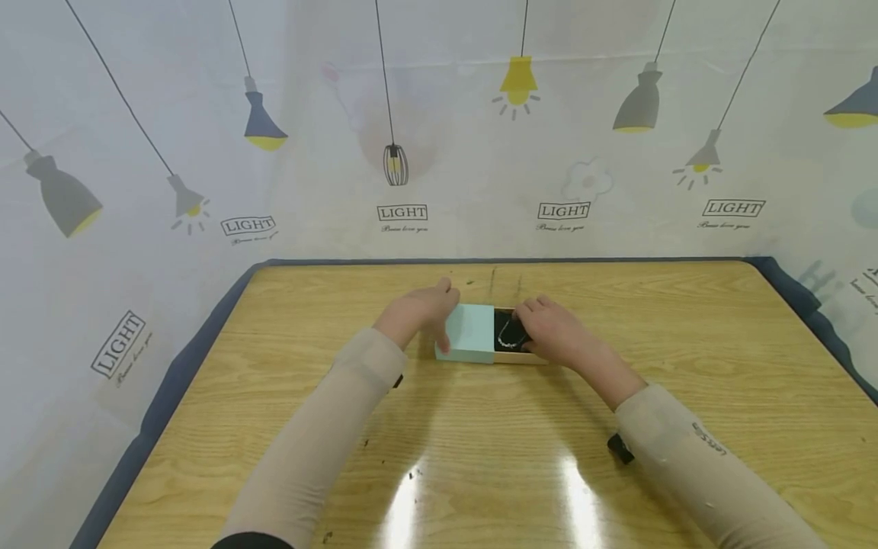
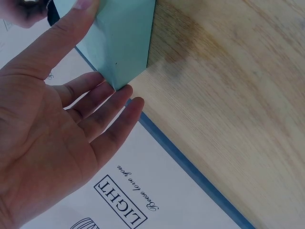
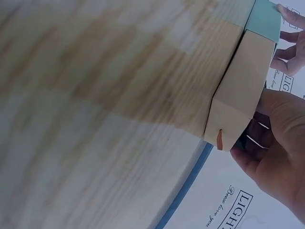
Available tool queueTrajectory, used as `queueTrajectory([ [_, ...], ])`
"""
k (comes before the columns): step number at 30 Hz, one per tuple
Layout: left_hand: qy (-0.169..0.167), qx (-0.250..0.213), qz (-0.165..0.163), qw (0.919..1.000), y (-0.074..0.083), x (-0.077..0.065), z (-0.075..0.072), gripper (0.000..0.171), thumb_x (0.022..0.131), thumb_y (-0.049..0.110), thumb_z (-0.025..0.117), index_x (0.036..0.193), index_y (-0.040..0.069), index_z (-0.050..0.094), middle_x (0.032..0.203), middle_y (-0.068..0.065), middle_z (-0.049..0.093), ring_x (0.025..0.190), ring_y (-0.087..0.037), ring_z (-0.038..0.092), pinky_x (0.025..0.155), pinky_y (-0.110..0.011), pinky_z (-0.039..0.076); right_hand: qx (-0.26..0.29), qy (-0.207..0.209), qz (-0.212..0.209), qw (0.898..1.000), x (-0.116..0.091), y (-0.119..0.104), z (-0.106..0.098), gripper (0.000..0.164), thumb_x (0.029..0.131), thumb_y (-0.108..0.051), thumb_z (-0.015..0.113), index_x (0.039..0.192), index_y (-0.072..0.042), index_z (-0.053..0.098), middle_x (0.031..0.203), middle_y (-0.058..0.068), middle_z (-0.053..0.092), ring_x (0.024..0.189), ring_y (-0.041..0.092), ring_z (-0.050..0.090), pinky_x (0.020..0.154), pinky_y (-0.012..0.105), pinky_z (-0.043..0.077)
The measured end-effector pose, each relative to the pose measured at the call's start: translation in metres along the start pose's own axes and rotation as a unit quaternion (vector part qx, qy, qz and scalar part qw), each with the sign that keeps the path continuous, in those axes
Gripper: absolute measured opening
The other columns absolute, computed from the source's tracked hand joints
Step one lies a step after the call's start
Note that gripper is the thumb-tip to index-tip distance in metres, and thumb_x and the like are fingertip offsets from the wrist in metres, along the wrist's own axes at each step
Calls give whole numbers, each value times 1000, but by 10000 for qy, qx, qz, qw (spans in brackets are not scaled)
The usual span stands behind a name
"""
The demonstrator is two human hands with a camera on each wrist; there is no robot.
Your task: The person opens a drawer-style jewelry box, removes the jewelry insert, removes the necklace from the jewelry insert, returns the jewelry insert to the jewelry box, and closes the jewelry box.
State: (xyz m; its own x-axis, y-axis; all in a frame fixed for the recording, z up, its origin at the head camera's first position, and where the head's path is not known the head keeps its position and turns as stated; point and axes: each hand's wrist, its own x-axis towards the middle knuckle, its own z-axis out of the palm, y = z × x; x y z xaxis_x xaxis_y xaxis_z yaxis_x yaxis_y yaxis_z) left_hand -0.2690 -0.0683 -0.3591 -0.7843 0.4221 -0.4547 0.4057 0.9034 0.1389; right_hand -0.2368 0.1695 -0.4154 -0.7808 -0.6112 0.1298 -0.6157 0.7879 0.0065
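A small mint-green box sleeve (image 1: 469, 333) lies on the table, its cream inner drawer (image 3: 243, 76) slid partway out to the right. The drawer has a black lining (image 1: 504, 324) with a thin silver chain bracelet (image 1: 506, 343) on it. My left hand (image 1: 425, 311) holds the sleeve's left end, thumb on the near side and fingers at the far side. Over the drawer's right end my right hand (image 1: 554, 332) grips with bent fingers, thumb over the lining close to the bracelet. A short brown tab (image 3: 219, 140) sticks out of the drawer's end. The right fingertips are partly hidden.
The wood-grain table (image 1: 473, 442) has a dark blue border (image 1: 507, 261) at its back edge. Behind it hangs a pale sheet (image 1: 473, 175) printed with lamps. Small dark marks (image 1: 411, 476) dot the tabletop.
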Motion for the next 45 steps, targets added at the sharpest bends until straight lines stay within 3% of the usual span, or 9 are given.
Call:
queueTrajectory([
  [5,-26,-51,-7,10000,0,-1,-1,96,79,31,85,153,6,29,156,-14,26,111,-20,55,100,-35,52,316,129,-7,9994,0,1,1,49,78,-12,86,114,-1,55,107,14,57,96,31,63,85,43,58],
  [10,-18,4,9,10000,-1,-1,0,96,80,32,85,153,6,29,154,-13,28,110,-20,55,98,-34,52,646,135,48,9978,1,3,0,51,78,-9,85,117,-5,52,111,13,58,102,31,62,87,44,57],
  [18,-44,-15,37,10000,-2,0,1,97,80,32,84,154,6,27,155,-14,26,106,-20,55,98,-34,52,527,173,213,9982,0,7,-2,60,78,-19,87,127,-14,53,124,13,64,112,36,62,95,53,53],
  [23,-40,-15,22,10000,-2,0,1,95,81,32,84,153,6,28,152,-13,29,104,-19,55,97,-34,52,1174,30,497,9918,-2,8,-6,63,81,-17,84,133,-14,49,129,16,62,115,35,63,95,51,55],
  [29,-14,98,38,9999,-1,0,1,96,80,33,84,153,6,29,150,-13,32,107,-20,56,98,-34,52,2113,-72,838,9738,-5,12,-14,67,85,-13,80,141,-9,43,137,21,56,123,38,58,99,53,52],
  [34,3,169,56,9998,-1,1,1,95,79,34,85,152,6,30,148,-12,34,108,-20,55,100,-34,52,2656,269,875,9597,-9,16,-17,62,85,-4,77,138,-7,44,125,24,60,102,35,64,83,48,56],
  [37,1,182,65,9998,-2,1,1,95,79,34,85,152,6,30,147,-12,34,107,-20,55,100,-34,52,3071,419,998,9455,-11,17,-19,57,86,-1,75,135,-2,45,122,24,58,96,32,63,80,43,56],
  [40,-9,177,83,9998,-2,1,1,96,80,34,84,153,5,29,149,-13,32,108,-20,55,100,-35,51,3466,470,1332,9273,-13,17,-19,53,87,0,74,132,3,46,117,22,55,99,32,61,84,42,56],
  [45,-34,142,44,9999,-2,1,1,96,80,34,84,153,6,28,151,-13,31,112,-21,55,103,-35,51,3967,400,1849,8983,-17,19,-18,42,88,-6,74,123,6,52,109,21,59,99,32,63,79,36,59],
])
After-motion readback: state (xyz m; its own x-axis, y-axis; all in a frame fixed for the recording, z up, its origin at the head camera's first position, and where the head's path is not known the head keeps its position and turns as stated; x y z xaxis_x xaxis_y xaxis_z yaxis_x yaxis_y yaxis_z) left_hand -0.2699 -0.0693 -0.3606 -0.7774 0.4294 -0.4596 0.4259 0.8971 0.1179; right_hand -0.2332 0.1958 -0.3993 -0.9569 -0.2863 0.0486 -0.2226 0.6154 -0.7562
